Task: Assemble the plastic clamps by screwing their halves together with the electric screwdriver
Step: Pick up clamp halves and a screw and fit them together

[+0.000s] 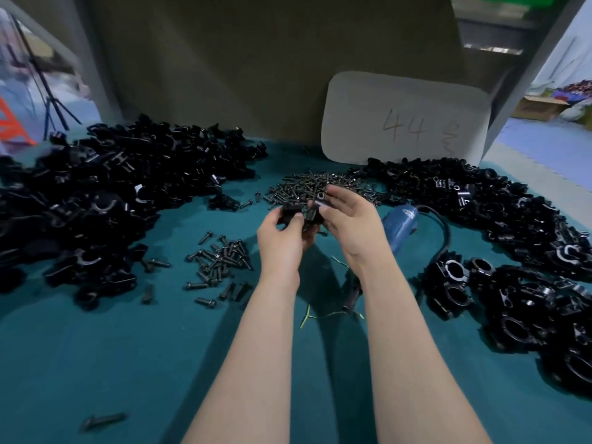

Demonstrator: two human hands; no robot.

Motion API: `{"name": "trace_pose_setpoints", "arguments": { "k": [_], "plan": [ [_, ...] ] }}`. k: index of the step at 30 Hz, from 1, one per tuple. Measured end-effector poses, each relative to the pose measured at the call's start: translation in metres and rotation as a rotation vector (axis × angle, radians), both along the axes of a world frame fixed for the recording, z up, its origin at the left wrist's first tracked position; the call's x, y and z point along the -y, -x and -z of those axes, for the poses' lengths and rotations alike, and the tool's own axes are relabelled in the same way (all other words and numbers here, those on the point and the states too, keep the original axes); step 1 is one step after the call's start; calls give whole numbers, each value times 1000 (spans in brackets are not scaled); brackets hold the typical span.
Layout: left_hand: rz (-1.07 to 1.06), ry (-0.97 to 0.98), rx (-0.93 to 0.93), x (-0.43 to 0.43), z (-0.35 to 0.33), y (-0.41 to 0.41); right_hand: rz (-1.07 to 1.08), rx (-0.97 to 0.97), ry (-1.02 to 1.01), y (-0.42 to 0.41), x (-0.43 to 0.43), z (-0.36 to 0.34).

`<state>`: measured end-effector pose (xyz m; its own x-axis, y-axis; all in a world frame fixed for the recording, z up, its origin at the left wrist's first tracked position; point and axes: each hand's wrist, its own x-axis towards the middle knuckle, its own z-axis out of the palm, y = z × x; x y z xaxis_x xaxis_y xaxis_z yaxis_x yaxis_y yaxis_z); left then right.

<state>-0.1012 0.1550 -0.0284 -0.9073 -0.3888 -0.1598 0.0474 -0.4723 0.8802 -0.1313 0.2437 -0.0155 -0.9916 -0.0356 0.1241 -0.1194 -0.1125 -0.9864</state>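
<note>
My left hand [278, 233] and right hand [347, 219] grip clamp halves [302, 214] just left of the idle electric screwdriver [398, 225]; assembled clamps [512, 315] heap right of it, loose halves [96, 200] far left, so much remains.

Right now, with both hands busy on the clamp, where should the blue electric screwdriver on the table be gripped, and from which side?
The electric screwdriver lies slanted on the table, its cord leaving the far end and the right forearm covering its near end. Probably best: wrap the exposed blue barrel from above, coming from the right.
</note>
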Motion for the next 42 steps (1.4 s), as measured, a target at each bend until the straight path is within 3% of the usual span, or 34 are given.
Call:
{"name": "trace_pose_setpoints", "arguments": {
  "k": [3, 6, 9, 11, 16, 22, 25, 29, 34, 38, 42],
  "plan": [
    [-4, -2, 4, 0, 3, 4, 43, -9, 17, -2, -2, 0],
    [29, -17, -22, -2, 4, 11, 66, 35, 227, -6, -3, -6],
    [72, 117, -47, -7, 8, 15, 67, 65, 375, -10, 2, -8],
    [94, 188, -56, -9, 10, 15, 91, 67, 356, -10, 6, -6],
    [111, 99, -61, -7, 8, 17, 311, -82, -230, -9, 2, 3],
    [-11, 159, -61, -4, 9, 18, 69, -153, -634, -9, -5, -5],
    [-13, 148, -84, -4, 7, 16, 64, -240, -779, -11, -5, -6],
    [4, 106, -132, -5, 6, 15, 118, -148, -491, -8, -9, -5],
    [61, 166, -128, -6, 5, 14, 6, -39, -241, -3, -13, -2],
    [133, 270, -188, -11, 7, 11, -72, -41, -180, -6, -10, -3],
    [87, 439, -221, -11, 8, 10, 26, -19, -156, -5, -13, -3]
  ]
}}
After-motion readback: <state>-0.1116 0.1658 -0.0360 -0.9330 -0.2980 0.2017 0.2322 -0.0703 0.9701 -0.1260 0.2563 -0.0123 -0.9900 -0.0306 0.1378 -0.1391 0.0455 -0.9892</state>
